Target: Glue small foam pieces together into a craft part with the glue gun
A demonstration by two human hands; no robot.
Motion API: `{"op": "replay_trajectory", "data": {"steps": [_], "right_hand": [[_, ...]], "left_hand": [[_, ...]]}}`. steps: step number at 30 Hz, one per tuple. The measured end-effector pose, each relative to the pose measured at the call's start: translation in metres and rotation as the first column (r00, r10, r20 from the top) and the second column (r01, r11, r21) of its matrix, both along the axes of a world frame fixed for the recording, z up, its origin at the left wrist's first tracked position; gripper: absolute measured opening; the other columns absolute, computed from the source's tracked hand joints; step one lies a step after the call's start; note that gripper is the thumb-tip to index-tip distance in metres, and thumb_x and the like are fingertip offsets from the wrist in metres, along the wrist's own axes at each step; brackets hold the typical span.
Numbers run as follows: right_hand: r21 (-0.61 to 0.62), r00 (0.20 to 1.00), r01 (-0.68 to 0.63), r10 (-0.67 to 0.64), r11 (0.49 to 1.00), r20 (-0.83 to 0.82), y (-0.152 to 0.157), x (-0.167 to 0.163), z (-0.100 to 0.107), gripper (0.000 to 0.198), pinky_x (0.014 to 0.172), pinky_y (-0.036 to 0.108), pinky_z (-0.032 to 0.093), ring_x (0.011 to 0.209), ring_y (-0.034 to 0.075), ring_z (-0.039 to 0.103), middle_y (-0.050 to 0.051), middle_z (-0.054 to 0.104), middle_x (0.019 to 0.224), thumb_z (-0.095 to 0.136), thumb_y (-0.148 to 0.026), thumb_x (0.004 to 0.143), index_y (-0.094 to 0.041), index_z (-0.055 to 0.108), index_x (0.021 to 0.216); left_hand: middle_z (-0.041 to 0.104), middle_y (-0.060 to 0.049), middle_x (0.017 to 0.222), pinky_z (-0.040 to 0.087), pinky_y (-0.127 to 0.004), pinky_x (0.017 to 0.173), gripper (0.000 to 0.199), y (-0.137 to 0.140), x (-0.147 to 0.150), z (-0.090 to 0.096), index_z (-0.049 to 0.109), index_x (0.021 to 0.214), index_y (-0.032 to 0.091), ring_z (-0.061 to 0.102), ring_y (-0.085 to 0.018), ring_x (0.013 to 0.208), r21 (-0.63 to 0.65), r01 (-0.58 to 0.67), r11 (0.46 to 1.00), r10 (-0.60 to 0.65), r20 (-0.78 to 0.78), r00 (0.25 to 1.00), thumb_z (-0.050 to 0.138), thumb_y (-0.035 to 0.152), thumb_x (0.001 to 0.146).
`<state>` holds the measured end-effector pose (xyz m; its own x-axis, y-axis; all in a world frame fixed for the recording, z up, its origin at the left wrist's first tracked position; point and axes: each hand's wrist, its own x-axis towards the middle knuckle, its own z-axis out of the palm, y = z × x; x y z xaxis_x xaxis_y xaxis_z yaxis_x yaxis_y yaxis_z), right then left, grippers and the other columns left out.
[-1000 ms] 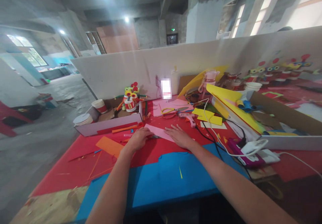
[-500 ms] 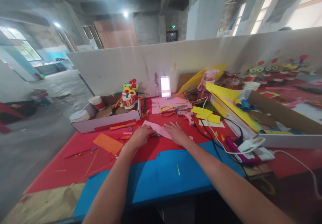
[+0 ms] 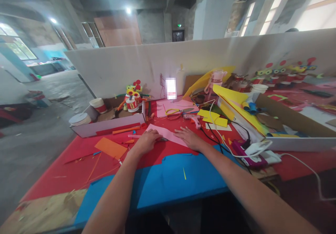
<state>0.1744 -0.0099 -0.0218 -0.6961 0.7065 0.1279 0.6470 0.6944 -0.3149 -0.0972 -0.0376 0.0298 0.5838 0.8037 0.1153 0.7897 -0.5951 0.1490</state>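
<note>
A folded or bent sheet of pink paper [image 3: 168, 135] lies on the red table covering in front of me. My left hand [image 3: 149, 141] is closed at its left end, fingertips pinching the paper. Just right of those fingertips, a small grey thing [image 3: 163, 139] shows at the paper's near edge; I cannot make out its kind. My right hand [image 3: 189, 138] rests with fingers stretched out over the paper's right part. Beyond the paper are yellow-handled scissors [image 3: 173, 111] and a pink glue gun [image 3: 194, 118].
An open box [image 3: 110, 123] with paper cups and a cup figure stands left. Another box [image 3: 301, 143] holding coloured pieces sits right, beside a purple power strip [image 3: 248, 155] with cables. Orange paper [image 3: 111, 148] and blue sheets [image 3: 178, 181] lie nearer me.
My right hand has slid slightly right along the pink paper, uncovering more of it. The left hand stays at the left end. The view has shifted a little.
</note>
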Motion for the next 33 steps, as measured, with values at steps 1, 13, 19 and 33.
{"op": "replay_trajectory", "data": {"steps": [1,13,19,33], "right_hand": [[0.003,1.000,0.005,-0.005,1.000,0.003,0.000,-0.001,0.000,0.053,0.117,0.050,0.018,0.145,0.023,0.023,0.002,0.038,0.152,0.027,-0.012,0.094,-0.026,0.042,0.143],[0.009,1.000,0.009,-0.009,1.000,-0.007,0.003,-0.002,-0.004,0.053,0.117,0.050,0.020,0.144,0.023,0.026,0.003,0.039,0.151,0.030,-0.010,0.093,-0.026,0.044,0.142],[0.004,0.999,0.012,-0.012,1.000,-0.039,0.001,-0.002,-0.003,0.053,0.116,0.051,0.021,0.144,0.023,0.026,0.003,0.040,0.150,0.029,-0.011,0.093,-0.027,0.044,0.142],[0.010,0.997,0.007,-0.007,1.000,-0.082,0.005,-0.002,-0.008,0.051,0.116,0.053,0.021,0.143,0.024,0.028,0.003,0.043,0.149,0.031,-0.013,0.094,-0.028,0.046,0.140]], "left_hand": [[0.064,-0.008,0.099,0.042,-0.033,0.084,0.041,0.000,0.001,0.000,0.069,0.110,0.024,0.054,-0.021,0.097,-0.004,0.002,1.000,-0.002,-0.008,1.000,0.045,0.005,0.083],[0.064,-0.007,0.103,0.042,-0.033,0.087,0.045,-0.001,0.001,0.004,0.066,0.116,0.024,0.054,-0.021,0.097,-0.049,0.007,0.999,-0.009,-0.045,0.999,0.044,0.003,0.082],[0.064,-0.008,0.102,0.042,-0.032,0.083,0.043,-0.004,0.012,0.004,0.065,0.116,0.022,0.054,-0.021,0.096,-0.037,0.025,0.999,-0.028,-0.075,0.997,0.043,0.005,0.084],[0.064,-0.008,0.101,0.044,-0.033,0.083,0.045,-0.011,0.030,0.009,0.064,0.119,0.022,0.054,-0.021,0.096,-0.064,0.079,0.995,-0.084,-0.069,0.994,0.041,0.005,0.084]]}}
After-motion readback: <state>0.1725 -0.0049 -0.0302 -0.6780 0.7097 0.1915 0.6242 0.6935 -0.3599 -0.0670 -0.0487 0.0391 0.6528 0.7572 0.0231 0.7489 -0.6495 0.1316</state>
